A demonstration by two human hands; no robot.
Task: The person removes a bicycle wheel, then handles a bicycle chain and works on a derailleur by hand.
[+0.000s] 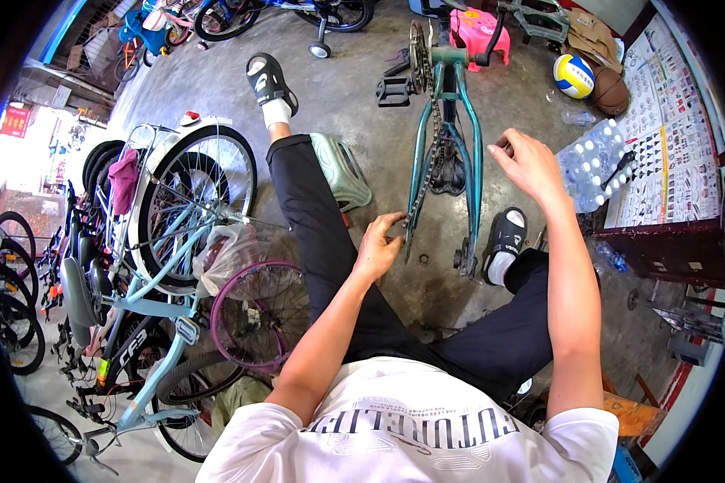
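Note:
A teal bicycle frame (pixel 475 137) stands in front of me between my legs, its two rear stays pointing my way. A bicycle chain (pixel 435 157) runs from the chainring (pixel 417 56) along the left stay. My left hand (pixel 379 248) is at the near end of that stay, thumb and fingers closed at the chain's lower end; the exact contact is small and partly hidden. My right hand (pixel 530 167) hovers just right of the right stay, apart from it. Its fingers are loosely bent, with nothing visible in them. One pedal (pixel 394 92) sticks out left of the chainring.
Left of me stand a light-blue bicycle (pixel 149 302) and a purple wheel rim (pixel 217 322). A pale green plastic stool (pixel 342 173) is beside my left leg. To the right are packed water bottles (pixel 592 161), a volleyball (pixel 573 76), a basketball (pixel 610 90) and a pink stool (pixel 479 36).

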